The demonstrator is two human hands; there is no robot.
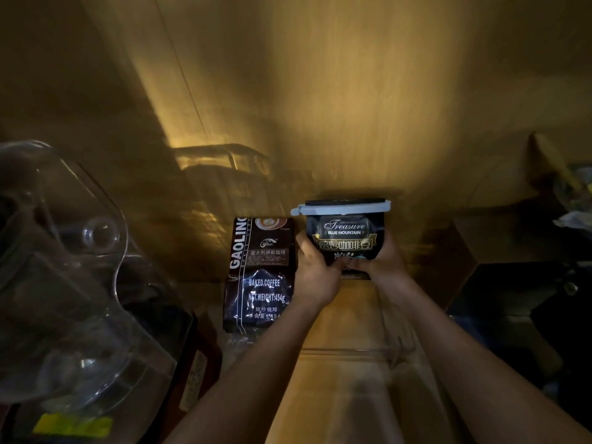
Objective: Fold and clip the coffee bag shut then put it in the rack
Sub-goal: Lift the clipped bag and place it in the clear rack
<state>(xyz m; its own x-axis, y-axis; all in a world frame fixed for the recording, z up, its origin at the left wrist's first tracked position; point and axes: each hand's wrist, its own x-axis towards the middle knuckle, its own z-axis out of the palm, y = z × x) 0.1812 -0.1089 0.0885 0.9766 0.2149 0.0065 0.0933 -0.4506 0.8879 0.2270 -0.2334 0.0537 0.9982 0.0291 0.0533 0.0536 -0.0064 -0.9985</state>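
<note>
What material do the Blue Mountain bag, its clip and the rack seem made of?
Blue Mountain bag: probably glossy plastic or foil laminate; it reflects light. Clip: likely matte pale-blue plastic, a rigid bar. Rack: seemingly clear plastic; the wood shows through. Both hands hold the bag.

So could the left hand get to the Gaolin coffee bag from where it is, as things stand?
Probably yes. The left hand is beside the Gaolin bag, nothing between them, but both it and the right hand hold the clipped Blue Mountain bag, so it would have to let go first.
</note>
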